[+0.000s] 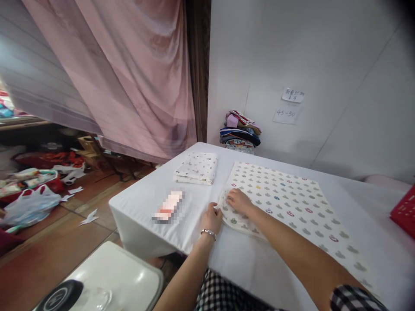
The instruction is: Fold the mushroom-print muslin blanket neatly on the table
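1. We have the patterned cloth spread on the white-covered surface, in front of us and toward the right. It is white, with rows of grey figures and a few coloured ones among them.
2. Our left hand is at the left edge of this cloth, near its closest corner. The fingers are bent; we cannot tell if they pinch the edge.
3. Our right hand is on top of the cloth, just beside the left one. Its fingers are a little curled and touch the fabric; whether they grip it, we cannot tell.
4. On the left wrist we wear a bracelet.
5. To the left of the spread cloth, and apart from it, we see a folded cloth with small dark prints.
6. Nearer to us than this folded one lies a pixelated object, which we cannot identify.
7. Beyond the far edge of the surface we notice a pile of textiles against the wall.
8. At our far right there is a red container, only partly visible.
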The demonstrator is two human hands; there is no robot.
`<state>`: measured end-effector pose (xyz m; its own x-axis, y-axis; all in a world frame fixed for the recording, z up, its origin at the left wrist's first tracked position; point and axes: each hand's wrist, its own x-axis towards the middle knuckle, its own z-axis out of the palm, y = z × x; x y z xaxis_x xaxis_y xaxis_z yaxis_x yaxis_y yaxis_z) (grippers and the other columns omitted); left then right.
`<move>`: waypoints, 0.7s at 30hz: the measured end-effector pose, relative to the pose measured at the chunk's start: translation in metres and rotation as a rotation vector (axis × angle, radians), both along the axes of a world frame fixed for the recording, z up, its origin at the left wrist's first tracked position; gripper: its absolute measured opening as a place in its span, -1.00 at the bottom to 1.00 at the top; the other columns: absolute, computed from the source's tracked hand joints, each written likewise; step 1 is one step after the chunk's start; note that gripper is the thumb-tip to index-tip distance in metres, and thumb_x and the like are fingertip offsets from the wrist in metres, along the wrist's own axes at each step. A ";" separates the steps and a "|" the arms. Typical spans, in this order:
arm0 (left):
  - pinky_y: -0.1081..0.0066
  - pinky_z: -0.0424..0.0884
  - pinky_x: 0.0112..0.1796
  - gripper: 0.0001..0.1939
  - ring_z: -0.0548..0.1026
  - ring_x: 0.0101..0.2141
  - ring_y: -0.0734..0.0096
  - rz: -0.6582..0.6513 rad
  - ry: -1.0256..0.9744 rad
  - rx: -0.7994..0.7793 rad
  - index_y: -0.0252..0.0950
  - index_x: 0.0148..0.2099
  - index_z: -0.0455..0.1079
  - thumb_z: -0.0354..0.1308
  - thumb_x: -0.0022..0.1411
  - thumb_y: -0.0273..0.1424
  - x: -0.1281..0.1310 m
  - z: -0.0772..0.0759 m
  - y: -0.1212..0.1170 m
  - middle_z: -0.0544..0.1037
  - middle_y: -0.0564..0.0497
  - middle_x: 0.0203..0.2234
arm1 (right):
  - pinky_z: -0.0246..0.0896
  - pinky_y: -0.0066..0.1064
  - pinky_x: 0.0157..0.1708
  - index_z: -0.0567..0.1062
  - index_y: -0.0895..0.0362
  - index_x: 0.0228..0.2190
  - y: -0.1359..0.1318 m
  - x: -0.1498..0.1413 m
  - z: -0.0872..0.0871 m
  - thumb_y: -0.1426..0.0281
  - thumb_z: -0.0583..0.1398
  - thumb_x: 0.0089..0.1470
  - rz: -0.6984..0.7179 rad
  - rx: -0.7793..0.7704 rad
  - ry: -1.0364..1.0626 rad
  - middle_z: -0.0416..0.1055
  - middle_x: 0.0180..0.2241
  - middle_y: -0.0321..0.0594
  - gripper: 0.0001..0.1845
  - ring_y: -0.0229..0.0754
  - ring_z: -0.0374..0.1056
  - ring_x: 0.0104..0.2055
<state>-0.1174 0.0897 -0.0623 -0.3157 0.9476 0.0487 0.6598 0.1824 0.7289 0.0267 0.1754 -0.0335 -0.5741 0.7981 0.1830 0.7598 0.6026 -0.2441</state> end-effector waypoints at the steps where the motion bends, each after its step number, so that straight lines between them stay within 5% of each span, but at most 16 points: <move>1: 0.45 0.20 -0.43 -0.78 0.46 -0.44 0.39 -0.003 0.003 -0.001 -0.24 -0.10 0.27 0.00 0.16 -0.43 0.000 0.000 0.000 0.47 0.11 -0.58 | 0.04 -0.44 -0.13 0.50 0.13 -0.31 0.004 -0.001 0.000 0.43 0.11 0.08 0.004 0.004 -0.005 0.38 -0.22 -0.19 -0.83 -0.20 0.22 -0.12; 12: 0.47 0.20 -0.42 -0.78 0.46 -0.43 0.43 0.010 -0.015 -0.050 -0.23 -0.11 0.27 0.02 0.16 -0.44 0.001 0.006 0.000 0.48 0.11 -0.54 | 0.06 -0.40 -0.21 0.50 0.16 -0.45 0.022 0.011 -0.001 0.48 0.07 0.06 -0.075 0.014 -0.103 0.39 -0.34 -0.14 -0.80 -0.15 0.25 -0.21; 21: 0.46 0.17 -0.45 -0.78 0.45 -0.44 0.42 -0.009 -0.012 -0.061 -0.22 -0.11 0.28 0.02 0.16 -0.41 0.001 0.004 0.000 0.47 0.11 -0.54 | 0.04 -0.40 -0.14 0.50 0.12 -0.29 0.042 0.003 -0.005 0.44 0.07 0.09 -0.090 0.009 -0.113 0.38 -0.19 -0.15 -0.79 -0.15 0.23 -0.12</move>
